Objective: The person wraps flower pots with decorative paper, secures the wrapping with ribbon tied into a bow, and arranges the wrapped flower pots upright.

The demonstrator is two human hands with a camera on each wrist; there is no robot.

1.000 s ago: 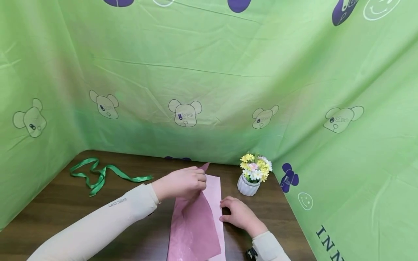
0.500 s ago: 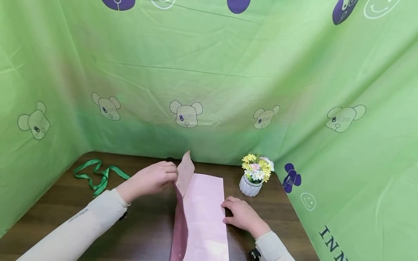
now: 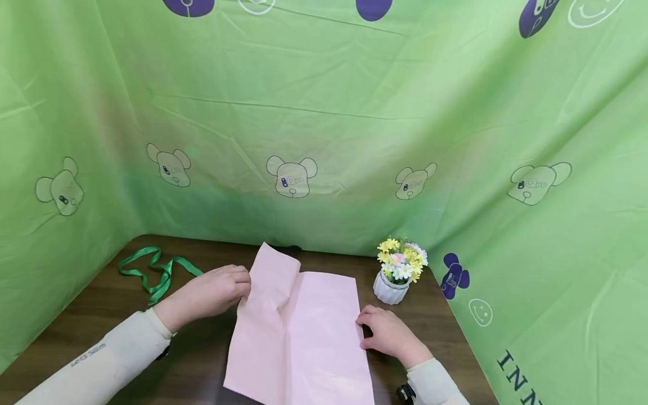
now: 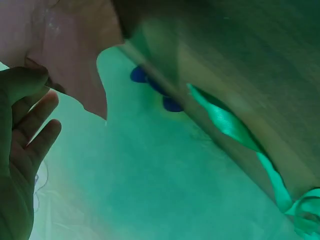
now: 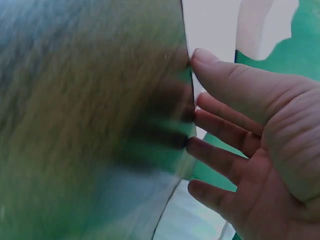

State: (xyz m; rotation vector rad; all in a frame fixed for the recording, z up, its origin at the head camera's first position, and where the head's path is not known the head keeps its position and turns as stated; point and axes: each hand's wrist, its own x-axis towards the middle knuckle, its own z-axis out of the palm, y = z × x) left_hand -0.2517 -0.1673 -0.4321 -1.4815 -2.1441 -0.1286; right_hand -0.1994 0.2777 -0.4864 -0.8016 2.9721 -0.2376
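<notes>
A sheet of pink paper (image 3: pixel 329 332) lies on the brown table with a crease down its middle. Its left half (image 3: pixel 258 332) is raised and slightly crumpled. My left hand (image 3: pixel 223 287) pinches that half's left edge; in the left wrist view, the paper's underside (image 4: pixel 70 55) shows darker pink, with thumb and forefinger on it and the other fingers of the hand (image 4: pixel 22 135) loose. At the sheet's right edge rests my right hand (image 3: pixel 390 332). The right wrist view has its thumb (image 5: pixel 240 85) and fingertips touching along the edge, fingers fairly straight.
A green ribbon (image 3: pixel 164 278) lies loosely at the table's back left. Yellow, white and pink flowers (image 3: pixel 402 259) stand in a white ribbed pot (image 3: pixel 390 289) beyond my right hand. Green printed cloth (image 3: pixel 324 124) hangs around the table's back and sides.
My left hand has moved left with the paper's edge, unfolding the top layer from over the right half. The right hand stays at the right edge, shifting slightly.
</notes>
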